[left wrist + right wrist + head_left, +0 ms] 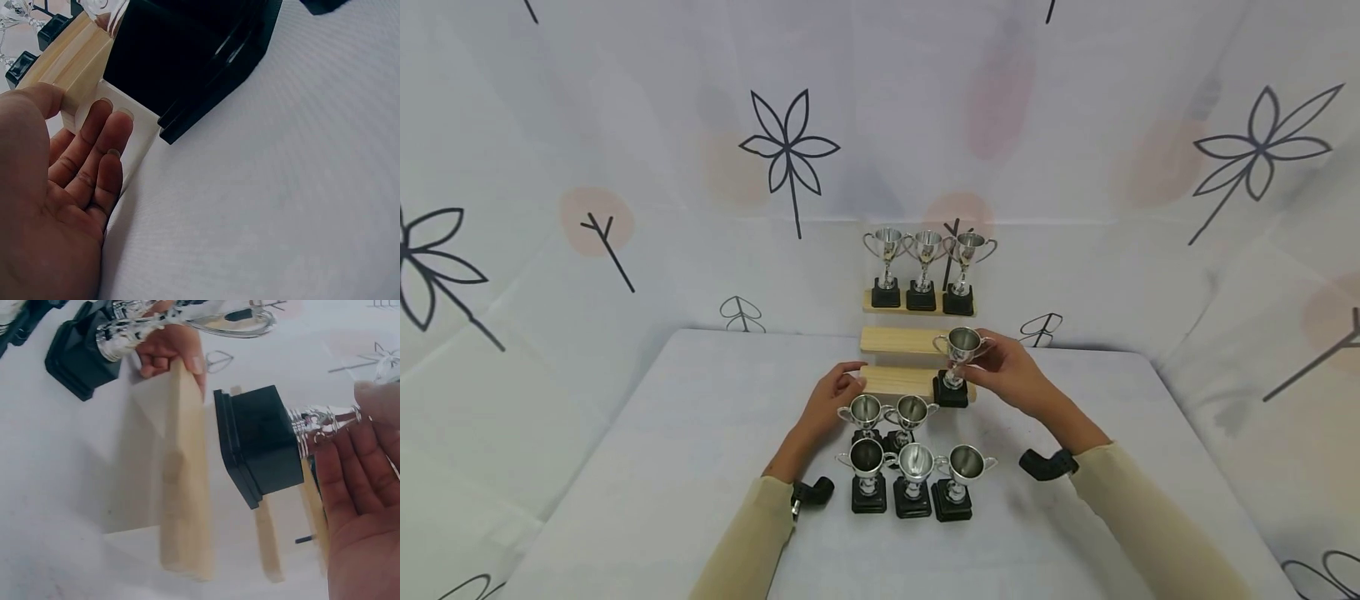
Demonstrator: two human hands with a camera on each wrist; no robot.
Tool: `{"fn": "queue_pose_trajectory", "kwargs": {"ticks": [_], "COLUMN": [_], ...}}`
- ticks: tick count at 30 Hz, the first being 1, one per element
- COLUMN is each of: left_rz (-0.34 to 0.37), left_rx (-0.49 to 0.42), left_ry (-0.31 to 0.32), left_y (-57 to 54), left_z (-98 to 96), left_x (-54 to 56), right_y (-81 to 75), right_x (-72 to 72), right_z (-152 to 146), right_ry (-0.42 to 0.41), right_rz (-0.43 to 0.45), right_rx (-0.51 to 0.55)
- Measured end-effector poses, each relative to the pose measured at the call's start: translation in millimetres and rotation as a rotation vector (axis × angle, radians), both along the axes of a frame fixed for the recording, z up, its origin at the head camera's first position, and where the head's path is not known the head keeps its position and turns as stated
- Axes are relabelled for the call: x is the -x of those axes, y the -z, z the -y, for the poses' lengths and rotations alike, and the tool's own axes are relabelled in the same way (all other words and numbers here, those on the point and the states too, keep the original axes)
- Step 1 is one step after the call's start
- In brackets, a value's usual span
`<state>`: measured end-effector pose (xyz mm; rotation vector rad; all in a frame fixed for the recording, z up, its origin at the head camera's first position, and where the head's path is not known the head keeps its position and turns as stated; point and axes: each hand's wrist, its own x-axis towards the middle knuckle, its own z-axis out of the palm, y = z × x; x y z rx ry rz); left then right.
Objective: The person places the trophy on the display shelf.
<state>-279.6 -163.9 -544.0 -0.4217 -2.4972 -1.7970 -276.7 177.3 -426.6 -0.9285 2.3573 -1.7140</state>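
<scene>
My right hand (pixel 1011 375) pinches the stem of a silver trophy cup (pixel 964 343) with a black square base. The trophy is upright over the right end of the lowest wooden step (pixel 895 381); in the right wrist view a gap shows between its base (pixel 265 440) and the step's plank (pixel 184 487). At the step's left end, my left hand (pixel 823 408) grips the plank, thumb on the wood (pixel 81 56) and curled fingers (pixel 94 144) by the white support below.
Three trophies (pixel 921 296) stand in a row on the top step. Between it and the lowest step is a bare middle plank (pixel 898 339). On the white table (pixel 700 433), several more trophies (pixel 913 475) stand in two rows before the stand. A patterned cloth wall (pixel 880 150) rises behind.
</scene>
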Motion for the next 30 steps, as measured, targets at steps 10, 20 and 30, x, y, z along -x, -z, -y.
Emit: {"fn": "queue_pose_trajectory", "kwargs": {"ticks": [10, 20, 30], "left_rz": [-0.01, 0.018, 0.002], "left_rx": [-0.021, 0.003, 0.016], "left_ry": [-0.009, -0.015, -0.004], "left_y": [1.3, -1.8, 0.1], "left_z": [0.0, 1.2, 1.1], "left_x": [0.8, 1.3, 2.6], "right_y": [-30.2, -49.9, -48.9], "right_x": [23.7, 41.6, 57.2], "right_z": [11, 36, 64], "right_ry": [0.031, 0.078, 0.087], "right_rz": [0.016, 0.049, 0.042], "right_rx": [-0.005, -0.097, -0.147]}}
